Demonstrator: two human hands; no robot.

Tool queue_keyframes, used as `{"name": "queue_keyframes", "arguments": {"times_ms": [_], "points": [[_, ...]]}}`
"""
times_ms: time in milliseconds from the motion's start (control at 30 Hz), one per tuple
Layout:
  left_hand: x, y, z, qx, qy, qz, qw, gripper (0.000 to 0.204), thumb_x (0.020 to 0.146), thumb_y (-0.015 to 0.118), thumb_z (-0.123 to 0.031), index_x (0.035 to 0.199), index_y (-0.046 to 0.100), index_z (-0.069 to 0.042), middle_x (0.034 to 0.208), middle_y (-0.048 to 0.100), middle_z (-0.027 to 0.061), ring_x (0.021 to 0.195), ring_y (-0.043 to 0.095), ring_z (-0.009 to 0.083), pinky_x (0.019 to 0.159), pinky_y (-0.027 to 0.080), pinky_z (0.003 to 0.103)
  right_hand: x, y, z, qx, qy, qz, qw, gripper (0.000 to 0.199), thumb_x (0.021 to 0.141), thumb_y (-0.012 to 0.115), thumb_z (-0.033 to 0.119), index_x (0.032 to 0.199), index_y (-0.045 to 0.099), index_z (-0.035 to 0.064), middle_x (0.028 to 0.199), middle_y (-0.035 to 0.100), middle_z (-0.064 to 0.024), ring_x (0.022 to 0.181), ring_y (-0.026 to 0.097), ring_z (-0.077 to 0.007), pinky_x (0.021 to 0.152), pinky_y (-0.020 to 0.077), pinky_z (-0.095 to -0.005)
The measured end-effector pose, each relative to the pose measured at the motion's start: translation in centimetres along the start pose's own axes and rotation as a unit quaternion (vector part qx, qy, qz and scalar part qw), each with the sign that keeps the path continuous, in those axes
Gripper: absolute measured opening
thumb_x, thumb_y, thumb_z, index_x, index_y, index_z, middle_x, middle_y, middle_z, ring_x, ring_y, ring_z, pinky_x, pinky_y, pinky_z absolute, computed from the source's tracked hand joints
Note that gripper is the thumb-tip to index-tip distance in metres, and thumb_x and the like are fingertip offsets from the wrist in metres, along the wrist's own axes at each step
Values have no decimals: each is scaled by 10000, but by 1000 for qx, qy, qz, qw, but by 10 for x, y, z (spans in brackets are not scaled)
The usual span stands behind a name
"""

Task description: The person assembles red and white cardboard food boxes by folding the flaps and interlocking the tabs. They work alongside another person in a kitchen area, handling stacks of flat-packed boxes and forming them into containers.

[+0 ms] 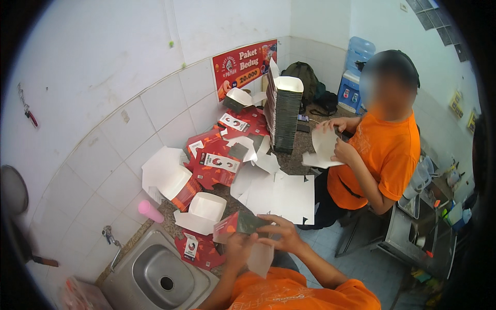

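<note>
Just in front of my body I hold a partly folded cardboard food box (pixel 238 224), red and dark green outside, with a white flap hanging down. My left hand (pixel 239 251) grips its near left side. The fingers of my right hand (pixel 283 234) close on its right side, one thumb or finger near the left hand. Close to my left hand, a folded white-lined box (pixel 206 207) stands with its lid laid back. Below it lies a flat red box blank (pixel 199 251). Further off are a stack of open boxes (pixel 170 178) and flat white-side-up blanks (pixel 281 195).
A tall stack of nested boxes (pixel 285 116) rises at the counter's back. A co-worker (pixel 385 155) in orange folds a white blank (pixel 324 147) on the right. The steel sink (pixel 121 276) and a pink cup (pixel 151 211) are at left; a water dispenser (pixel 350 92) stands behind.
</note>
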State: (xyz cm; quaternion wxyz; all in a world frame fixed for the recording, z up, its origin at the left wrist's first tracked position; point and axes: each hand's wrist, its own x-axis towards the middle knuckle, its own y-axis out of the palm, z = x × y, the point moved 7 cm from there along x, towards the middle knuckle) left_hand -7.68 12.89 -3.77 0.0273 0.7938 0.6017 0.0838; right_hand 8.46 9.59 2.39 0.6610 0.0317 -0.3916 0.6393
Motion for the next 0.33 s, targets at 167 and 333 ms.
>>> {"name": "queue_keyframes", "arguments": {"times_ms": [167,333], "points": [[0,3,8,-7,-3,-45,999,302,1000,685,-290,893,702,-8,731,685,37,672,586,78,627,472,259,3,1,-2,7,15,-48,999,300,756,881,177,983,743,39,1305,670,-185,1149,679,-303,888,555,-346],[0,-7,40,115,-26,-36,992,289,993,692,-314,1007,717,-27,742,692,31,681,616,103,641,471,259,6,6,-10,-39,-6,-4,999,291,759,880,192,989,745,76,1443,583,-193,1207,647,-337,993,504,-386]]}}
